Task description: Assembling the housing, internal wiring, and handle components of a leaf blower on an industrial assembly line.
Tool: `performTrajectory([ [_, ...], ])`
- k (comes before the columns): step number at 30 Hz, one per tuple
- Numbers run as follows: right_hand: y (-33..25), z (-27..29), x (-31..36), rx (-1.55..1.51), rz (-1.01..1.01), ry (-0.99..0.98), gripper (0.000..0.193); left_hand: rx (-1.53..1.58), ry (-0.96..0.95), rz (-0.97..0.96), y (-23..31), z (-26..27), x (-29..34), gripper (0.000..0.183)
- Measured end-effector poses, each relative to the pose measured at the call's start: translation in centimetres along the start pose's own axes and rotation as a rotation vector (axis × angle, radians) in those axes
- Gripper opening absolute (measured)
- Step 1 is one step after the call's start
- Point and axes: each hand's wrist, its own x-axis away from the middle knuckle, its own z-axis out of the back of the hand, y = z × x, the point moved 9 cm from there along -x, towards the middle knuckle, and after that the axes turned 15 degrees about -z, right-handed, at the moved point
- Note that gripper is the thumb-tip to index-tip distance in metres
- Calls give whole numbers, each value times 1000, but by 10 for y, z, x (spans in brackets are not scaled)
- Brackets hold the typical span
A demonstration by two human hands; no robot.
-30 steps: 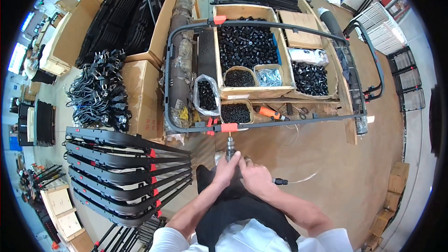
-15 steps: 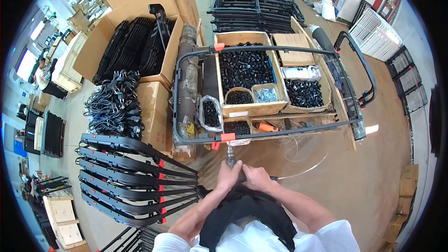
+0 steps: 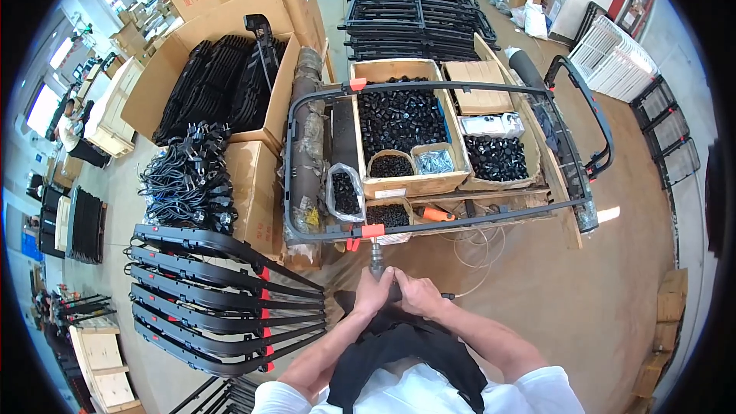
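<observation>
A grey power screwdriver (image 3: 376,257) with a thin air hose (image 3: 469,284) trailing off to the right is gripped between my hands. My left hand (image 3: 372,291) is closed around its body. Against its rear end, my right hand (image 3: 419,296) is closed too. The driver's tip points away from me and meets the red clip (image 3: 372,230) on the near bar of a large black tubular frame (image 3: 460,221); whether a screw sits there is hidden. This frame lies across open cartons, with a second red clip (image 3: 358,84) on its far bar.
Under the frame are a carton of black caps (image 3: 402,115), silver screws (image 3: 434,161) and an orange-handled tool (image 3: 438,215). Curved black frames (image 3: 222,299) are stacked at left, beside bundled cables (image 3: 188,176). Padded rollers (image 3: 307,138) flank the cartons. Another person (image 3: 73,126) stands far left.
The view has shifted slightly. The air hose has swung into a different curve, and my right hand has shifted a little at the driver's rear. The tip stays at the red clip.
</observation>
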Motion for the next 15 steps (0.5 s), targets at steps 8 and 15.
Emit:
performTrajectory([
  [8,-16,4,4,96,92,29,70,90,19,-10,-13,-4,-4,59],
  [15,-17,2,9,61,63,-16,69,96,-10,-9,-5,-2,5,57],
])
